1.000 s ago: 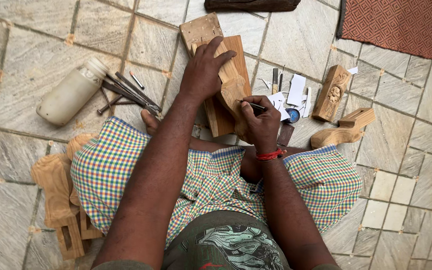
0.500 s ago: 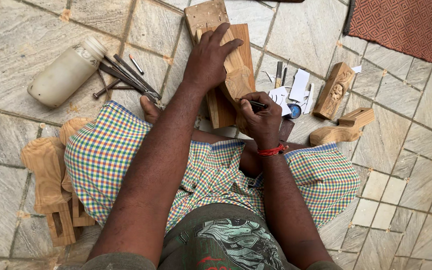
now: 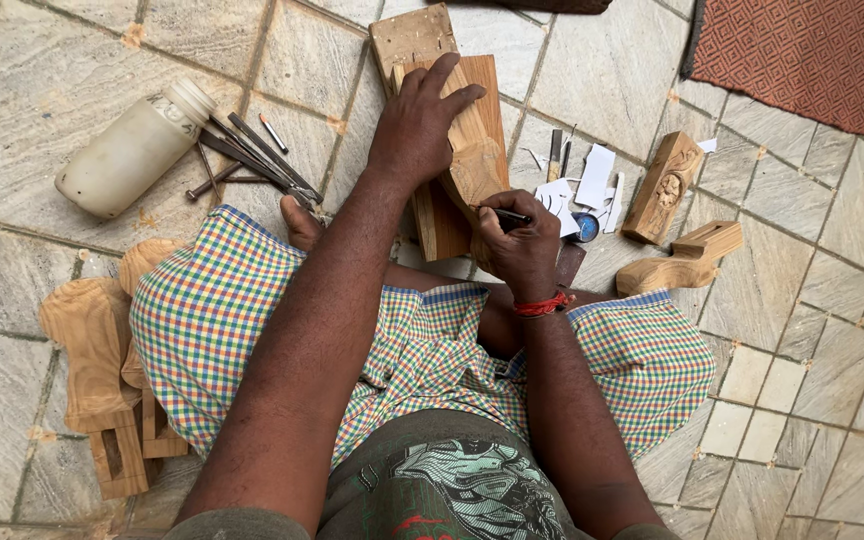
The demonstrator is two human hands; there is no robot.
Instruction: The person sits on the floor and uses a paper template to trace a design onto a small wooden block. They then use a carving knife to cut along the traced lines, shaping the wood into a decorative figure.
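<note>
Hands of the person meet over a wooden carving (image 3: 474, 170) that stands on a brown wooden board (image 3: 439, 215), on the stone floor (image 3: 42, 90) just in front of the crossed legs. The left hand (image 3: 420, 118) lies flat on top of the carving, fingers (image 3: 442, 75) spread and pressing it down — it holds the piece steady but does not wrap around it. The right hand (image 3: 517, 245) is closed around a dark thin tool (image 3: 512, 215), probably a pen or a small chisel; I cannot tell which. The tip of it touches the lower part of the carving. A red thread (image 3: 540, 305) is tied around the right wrist.

Behind the carving a lighter wooden block (image 3: 407, 35) lies on the floor, touching the board. To the left of the person a white plastic bottle (image 3: 132, 150) lies on its side, and just beside it there is a bundle of metal chisels (image 3: 257, 160). At the right, some white paper scraps (image 3: 592, 175) and a small blue round lid (image 3: 587, 228) are near the right hand. Farther right stand a carved wooden figure (image 3: 664, 187) and another shaped wooden piece (image 3: 682, 260), close to each other. More unfinished wooden pieces (image 3: 92, 350) lie beside the left knee, partly under the checked cloth (image 3: 222, 310). A red patterned mat (image 3: 802, 55) is at the top right corner — well apart from the work.
</note>
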